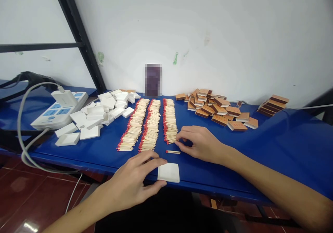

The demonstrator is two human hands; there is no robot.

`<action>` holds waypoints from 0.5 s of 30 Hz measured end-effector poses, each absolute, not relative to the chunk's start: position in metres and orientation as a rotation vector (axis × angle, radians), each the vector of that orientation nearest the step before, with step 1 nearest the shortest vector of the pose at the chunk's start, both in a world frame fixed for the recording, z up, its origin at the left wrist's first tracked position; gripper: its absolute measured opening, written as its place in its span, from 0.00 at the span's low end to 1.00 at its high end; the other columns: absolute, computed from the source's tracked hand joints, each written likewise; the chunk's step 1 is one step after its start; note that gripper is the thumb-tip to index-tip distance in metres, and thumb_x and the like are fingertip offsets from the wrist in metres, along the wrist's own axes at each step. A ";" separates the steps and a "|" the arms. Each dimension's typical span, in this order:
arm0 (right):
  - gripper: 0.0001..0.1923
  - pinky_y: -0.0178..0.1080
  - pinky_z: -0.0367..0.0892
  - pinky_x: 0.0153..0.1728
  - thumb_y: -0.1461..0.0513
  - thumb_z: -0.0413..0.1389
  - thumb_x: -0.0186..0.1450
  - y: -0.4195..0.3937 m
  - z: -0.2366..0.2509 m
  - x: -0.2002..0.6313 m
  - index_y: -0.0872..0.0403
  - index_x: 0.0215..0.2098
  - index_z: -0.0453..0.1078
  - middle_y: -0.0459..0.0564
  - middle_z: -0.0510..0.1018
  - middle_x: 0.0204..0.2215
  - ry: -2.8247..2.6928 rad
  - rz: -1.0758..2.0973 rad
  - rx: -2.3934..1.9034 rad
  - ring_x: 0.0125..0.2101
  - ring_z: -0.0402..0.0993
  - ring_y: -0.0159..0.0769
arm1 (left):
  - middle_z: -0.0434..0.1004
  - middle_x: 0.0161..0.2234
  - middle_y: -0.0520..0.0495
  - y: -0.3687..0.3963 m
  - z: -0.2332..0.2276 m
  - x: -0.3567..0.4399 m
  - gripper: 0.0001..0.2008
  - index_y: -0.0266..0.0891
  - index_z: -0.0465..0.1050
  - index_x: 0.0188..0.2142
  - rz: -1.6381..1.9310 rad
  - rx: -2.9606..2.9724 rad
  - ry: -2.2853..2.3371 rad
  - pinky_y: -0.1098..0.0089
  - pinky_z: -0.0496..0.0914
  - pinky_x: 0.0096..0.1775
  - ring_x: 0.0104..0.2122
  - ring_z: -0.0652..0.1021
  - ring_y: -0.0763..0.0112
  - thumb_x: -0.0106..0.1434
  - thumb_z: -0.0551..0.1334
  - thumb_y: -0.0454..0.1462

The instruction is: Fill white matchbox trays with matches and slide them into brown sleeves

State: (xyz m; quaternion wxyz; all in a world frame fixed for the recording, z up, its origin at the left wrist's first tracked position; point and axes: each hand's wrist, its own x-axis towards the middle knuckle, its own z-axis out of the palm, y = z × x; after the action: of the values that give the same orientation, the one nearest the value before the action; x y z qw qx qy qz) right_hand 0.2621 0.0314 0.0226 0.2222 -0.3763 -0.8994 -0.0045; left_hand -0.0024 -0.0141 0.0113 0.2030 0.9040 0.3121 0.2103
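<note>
Near the table's front edge, my left hand (pixel 142 177) grips a white matchbox tray (pixel 169 172) by its left end, thumb below and fingers above. My right hand (pixel 199 142) pinches at the near end of the right-hand row of matches (pixel 170 118); thumb and index finger meet on match ends there, and how many they hold is hidden. Just below that row, a couple of loose matches (pixel 173 152) lie side by side. Two more long rows, a middle row of matches (pixel 151 125) and a left row of matches (pixel 134 125), have their red heads pointing left.
A pile of white trays (pixel 104 110) lies at the left, beside a power strip (pixel 61 110) with a plugged-in charger and cable. Brown matchbox sleeves (pixel 218 110) are heaped at the right, with a stack of sleeves (pixel 273 105) farther right. A pixelated dark object (pixel 153 80) leans on the wall.
</note>
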 end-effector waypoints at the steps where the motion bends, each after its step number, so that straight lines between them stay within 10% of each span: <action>1: 0.05 0.35 0.59 0.30 0.65 0.55 0.65 0.032 0.022 0.263 0.54 0.32 0.71 0.47 0.77 0.29 -2.493 -0.002 -1.049 0.28 0.71 0.32 | 0.71 0.50 0.44 -0.014 0.011 -0.002 0.17 0.44 0.69 0.55 0.585 2.522 0.875 0.66 0.72 0.50 0.48 0.76 0.64 0.67 0.62 0.40; 15: 0.05 0.35 0.58 0.30 0.63 0.54 0.68 0.036 0.019 0.264 0.53 0.34 0.71 0.45 0.77 0.30 -2.563 0.090 -1.023 0.28 0.70 0.31 | 0.72 0.50 0.44 -0.015 0.012 -0.003 0.17 0.44 0.70 0.54 0.610 2.540 0.885 0.66 0.73 0.50 0.48 0.76 0.63 0.66 0.63 0.40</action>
State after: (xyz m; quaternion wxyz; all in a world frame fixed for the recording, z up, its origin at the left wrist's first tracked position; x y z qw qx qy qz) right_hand 0.2640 0.0356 0.0194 0.1892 -0.3639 -0.9115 0.0319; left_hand -0.0030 -0.0151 0.0119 0.1907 0.9041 0.3150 0.2170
